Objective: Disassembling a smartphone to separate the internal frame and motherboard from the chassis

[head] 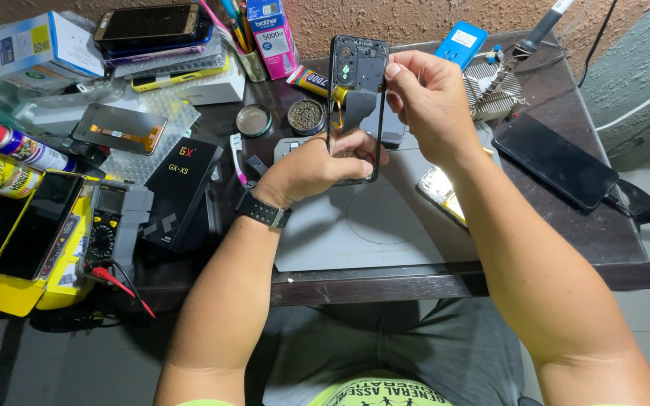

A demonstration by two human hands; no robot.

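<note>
Near the top centre of the frame, the left hand (323,167) grasps the lower end of a black phone frame (356,79), held upright above the worktop (551,225); its fingers cover the frame's bottom edge. The right hand (429,98) pinches the frame's upper right side, the fingertips hidden behind it. A grey flap inside the frame is hard to identify. Below lies a grey mat (370,225), partly covered by both forearms. A dark phone (555,161) rests at right; a yellow multimeter (35,240) sits at left, its far side cut off.
</note>
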